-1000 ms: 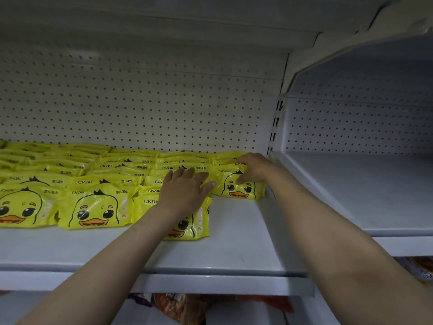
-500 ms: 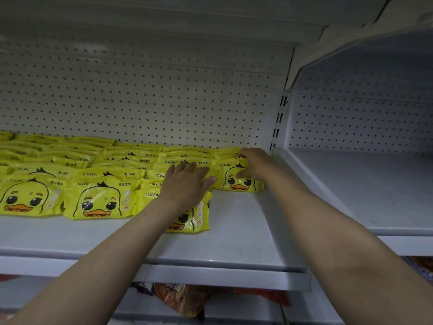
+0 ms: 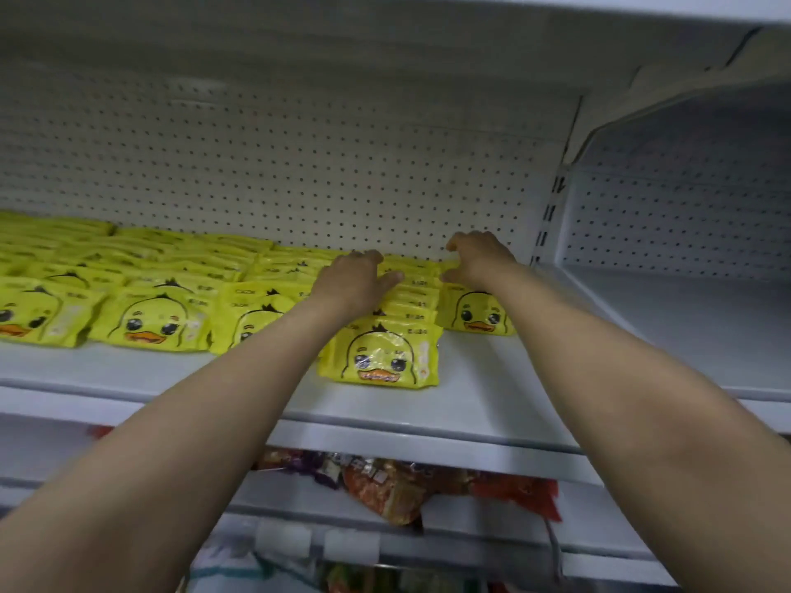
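reaching deep onto the white metal shelf [image 3: 471, 404], the left hand [image 3: 355, 281] lies flat, fingers straight, on a row of yellow duck-print plastic packs [image 3: 381, 357]; the right hand [image 3: 476, 259] curls over the neighbouring end row's rear, its grip impossible to tell.

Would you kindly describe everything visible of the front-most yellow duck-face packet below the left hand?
The yellow glossy plastic packet with a cartoon duck face shows a black-outlined head with a tuft, dark eyes, an orange beak and small dark print at its top. Its film catches the light. It leans back on the like packets behind it, heading their row, on the white metal shelf, nearer the edge than neighbouring rows. The left hand presses packets behind it, not it.
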Tool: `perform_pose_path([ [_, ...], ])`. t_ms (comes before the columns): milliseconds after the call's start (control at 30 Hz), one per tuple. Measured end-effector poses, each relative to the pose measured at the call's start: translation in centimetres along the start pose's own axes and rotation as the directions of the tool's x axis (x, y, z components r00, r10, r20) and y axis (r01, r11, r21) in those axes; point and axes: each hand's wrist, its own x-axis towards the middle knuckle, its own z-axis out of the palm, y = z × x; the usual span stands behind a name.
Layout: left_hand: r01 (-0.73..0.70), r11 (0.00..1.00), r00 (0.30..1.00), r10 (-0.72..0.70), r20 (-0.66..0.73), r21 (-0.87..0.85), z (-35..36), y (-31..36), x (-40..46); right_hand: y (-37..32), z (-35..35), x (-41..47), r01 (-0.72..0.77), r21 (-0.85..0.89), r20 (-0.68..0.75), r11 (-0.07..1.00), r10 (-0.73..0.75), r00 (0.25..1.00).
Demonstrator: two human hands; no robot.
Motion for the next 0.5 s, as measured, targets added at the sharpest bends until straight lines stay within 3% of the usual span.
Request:
perform_pose_path([
  [200,0.107,0.994,0.978,-0.103,-0.181,0.013,-8.7,-9.3,-4.8,-12.8,-4.3,-1.4,0.191,0.078,-0.055,0.979,-0.187,0.981],
  [500,0.304,0.945,0.904,-0.245,-0.351,0.123,-21.8,-24.6,-19.7,-33.7,-6.5,-8.6,0.433,0.146,-0.156,0.89,-0.411,0.898],
])
